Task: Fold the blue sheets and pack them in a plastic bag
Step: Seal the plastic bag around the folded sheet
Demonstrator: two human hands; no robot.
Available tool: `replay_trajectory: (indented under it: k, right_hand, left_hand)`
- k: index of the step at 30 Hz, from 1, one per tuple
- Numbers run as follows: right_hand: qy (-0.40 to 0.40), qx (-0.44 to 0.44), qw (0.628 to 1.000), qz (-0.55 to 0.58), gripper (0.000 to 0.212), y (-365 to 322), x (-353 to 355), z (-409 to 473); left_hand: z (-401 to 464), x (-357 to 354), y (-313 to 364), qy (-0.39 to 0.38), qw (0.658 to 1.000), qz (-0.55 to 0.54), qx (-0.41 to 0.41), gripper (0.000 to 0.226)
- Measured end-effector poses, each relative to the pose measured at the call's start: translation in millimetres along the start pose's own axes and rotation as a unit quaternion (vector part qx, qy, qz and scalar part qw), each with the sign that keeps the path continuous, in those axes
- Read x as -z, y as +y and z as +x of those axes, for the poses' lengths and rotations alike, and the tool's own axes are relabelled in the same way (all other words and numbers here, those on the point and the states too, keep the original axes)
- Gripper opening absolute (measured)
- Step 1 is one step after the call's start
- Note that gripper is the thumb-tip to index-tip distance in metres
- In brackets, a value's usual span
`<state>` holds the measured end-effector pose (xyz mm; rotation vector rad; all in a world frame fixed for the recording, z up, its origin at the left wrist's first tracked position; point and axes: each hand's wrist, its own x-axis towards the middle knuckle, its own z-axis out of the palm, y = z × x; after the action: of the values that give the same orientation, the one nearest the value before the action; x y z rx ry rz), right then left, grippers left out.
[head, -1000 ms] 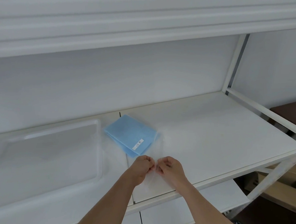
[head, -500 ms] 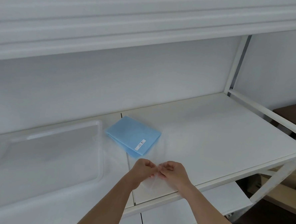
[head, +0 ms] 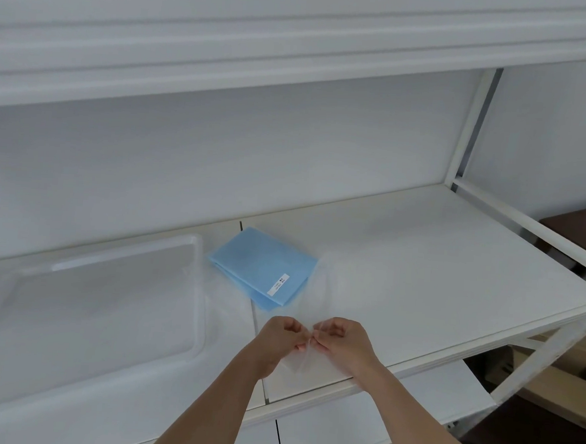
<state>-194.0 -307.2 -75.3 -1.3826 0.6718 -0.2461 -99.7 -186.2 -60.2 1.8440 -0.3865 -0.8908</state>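
On the shelf, far left: a clear plastic tray (head: pixel 84 298) lies flat, filling most of the left board, its long side running along the back wall.

Blue sheets (head: pixel 265 266): folded into a flat stack, resting near the back edge of the shelf, just right of the tray and across the seam between the two boards. One corner points toward the back wall. A small white label (head: pixel 278 284) sits on the top face near the stack's front corner.

Plastic bag (head: pixel 307 329): thin and clear, hard to make out; it appears to run from the blue stack toward the front edge, and whether it covers part of the stack I cannot tell.

Left hand (head: pixel 279 339): near the front edge of the shelf, fingers curled in, thumb and fingertips pinching the bag's near end.

Right hand (head: pixel 342 341): just beside the left, almost touching it, fingers likewise curled and pinching the same end of the bag from the other side.

Shelf frame (head: pixel 468 136): a white upright stands at the right back corner, with a rail running along the right edge.

Beyond the right edge: brown cardboard boxes (head: pixel 549 378) sit lower down, outside the shelf.
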Motion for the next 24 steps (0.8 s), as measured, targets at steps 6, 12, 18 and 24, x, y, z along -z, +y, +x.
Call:
replay_trajectory:
  k: [6, 12, 18, 24]
  right_hand:
    - [0.0, 0.001, 1.0, -0.003, 0.008, 0.2, -0.7, -1.0]
    - [0.008, 0.006, 1.0, -0.002, 0.011, -2.4, -2.7, -4.7]
    - [0.015, 0.022, 1.0, -0.017, 0.008, -4.6, -3.7, -10.2]
    - [0.011, 0.034, 0.994, -0.105, 0.029, -6.9, -10.3, -19.8]
  left_hand:
    - [-0.9, -0.8, 0.0, 0.011, 1.0, -0.007, 0.008, 0.012]
    - [-3.1, -1.4, 0.4, 0.024, 1.0, -0.012, 0.013, 0.012]
    - [-5.5, -1.3, 2.3, 0.034, 0.999, -0.028, 0.019, 0.012]
    - [-7.0, 0.4, 15.5, 0.07, 0.993, -0.095, -0.006, 0.014]
